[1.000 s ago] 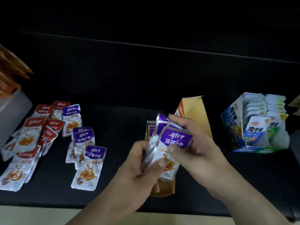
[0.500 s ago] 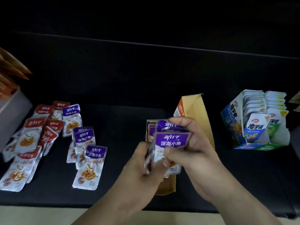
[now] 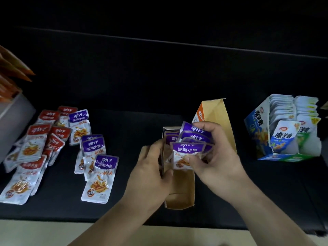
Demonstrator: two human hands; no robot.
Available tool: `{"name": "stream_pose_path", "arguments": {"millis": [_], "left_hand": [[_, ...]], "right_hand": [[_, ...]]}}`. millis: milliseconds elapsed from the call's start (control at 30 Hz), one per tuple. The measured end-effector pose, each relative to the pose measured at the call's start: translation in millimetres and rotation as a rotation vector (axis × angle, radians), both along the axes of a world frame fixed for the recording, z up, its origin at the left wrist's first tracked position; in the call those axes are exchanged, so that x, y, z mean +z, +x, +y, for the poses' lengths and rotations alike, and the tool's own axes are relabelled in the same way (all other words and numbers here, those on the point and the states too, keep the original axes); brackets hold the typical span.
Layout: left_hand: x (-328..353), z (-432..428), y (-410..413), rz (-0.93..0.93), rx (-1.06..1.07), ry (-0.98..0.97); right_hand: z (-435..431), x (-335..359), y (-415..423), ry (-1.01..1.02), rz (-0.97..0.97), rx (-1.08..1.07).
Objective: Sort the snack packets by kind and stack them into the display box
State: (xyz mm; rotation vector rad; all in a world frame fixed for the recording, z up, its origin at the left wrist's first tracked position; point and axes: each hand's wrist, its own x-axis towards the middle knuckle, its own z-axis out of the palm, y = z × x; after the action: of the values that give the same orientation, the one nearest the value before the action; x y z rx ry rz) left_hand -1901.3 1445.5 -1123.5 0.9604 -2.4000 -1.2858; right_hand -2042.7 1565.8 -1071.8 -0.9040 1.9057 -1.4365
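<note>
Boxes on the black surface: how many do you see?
3: the brown cardboard display box in the middle, the blue-and-white box at right, the grey box at the left edge, partly cut off.

Shop-like stock spot: display boxes (image 3: 255,126), snack pkts (image 3: 99,176), black tbl (image 3: 134,96).

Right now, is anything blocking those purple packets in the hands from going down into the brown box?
Nothing visible does. The right hand holds the purple packets over the open display box, whose near part is bare cardboard; the left hand grips its left wall. Stacked packets stand only at its far end.
</note>
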Motion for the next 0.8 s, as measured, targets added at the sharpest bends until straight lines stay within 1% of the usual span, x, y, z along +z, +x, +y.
{"name": "stream_pose_path", "arguments": {"millis": [67, 167, 267, 367, 467, 500, 600, 667, 733, 800], "left_hand": [[-8.0, 0.2, 2.1, 0.039, 0.026, 0.13], [-14.8, 0.6, 5.2, 0.071, 0.036, 0.138], [-17.5, -0.3, 8.7, 0.079, 0.045, 0.157], [-18.1, -3.1, 11.9, 0.064, 0.074, 0.113], [-14.2, -3.6, 15.2, 0.037, 0.035, -0.01], [-13.6, -3.2, 15.6, 0.036, 0.016, -0.036], [-12.3, -2.5, 11.9, 0.033, -0.015, -0.017], [-11.3, -1.4, 10.6, 0.036, -0.015, -0.012], [-11.4, -2.6, 11.0, 0.051, -0.007, -0.017], [-13.8, -5.3, 10.9, 0.058, 0.015, -0.031]], "right_hand": [[-3.1, -10.3, 7.7, 0.021, 0.075, -0.008], [-10.1, -19.3, 16.5, 0.064, 0.308, -0.013], [-19.0, -21.3, 21.5, 0.063, 0.442, 0.0], [-26.4, -23.9, 23.0, 0.056, 0.512, 0.031], [-27.1, -38.1, 20.1, 0.195, 0.751, 0.041], [-25.0, -44.6, 18.6, 0.23, 0.801, 0.036], [-17.0, -60.3, 16.2, 0.28, 0.921, 0.003], [-15.3, -63.5, 15.5, 0.302, 1.017, -0.073], [-15.9, -63.2, 14.0, 0.303, 1.014, -0.148], [-14.3, -63.5, 12.3, 0.262, 0.885, -0.172]]}}
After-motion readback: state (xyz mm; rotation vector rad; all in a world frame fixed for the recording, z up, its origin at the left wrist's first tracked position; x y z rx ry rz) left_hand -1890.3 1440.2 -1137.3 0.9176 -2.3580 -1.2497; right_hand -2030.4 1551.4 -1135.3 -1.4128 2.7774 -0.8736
